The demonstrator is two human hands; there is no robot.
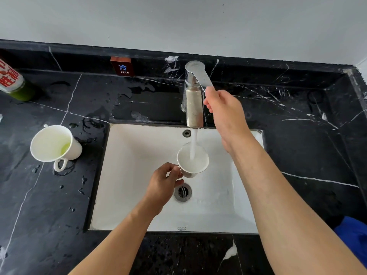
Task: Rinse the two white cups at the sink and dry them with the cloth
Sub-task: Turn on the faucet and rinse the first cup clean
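Observation:
My left hand (165, 182) pinches the handle of a white cup (200, 162) and holds it upright over the white sink (127, 171), under the running water from the chrome tap (194, 104). Water streams into the cup. My right hand (224, 114) grips the end of the tap lever (199, 75). A second white cup (54, 144) stands on the black marble counter left of the sink, with a little green liquid in its bottom and its handle toward me. A blue cloth (355, 238) shows at the right edge of the counter.
A green bottle with a red and white label (14, 82) stands at the far left of the counter. A small sign reading COLD (123, 66) leans on the back ledge. Water drops lie around the left cup. The drain (182, 192) sits in the basin's middle.

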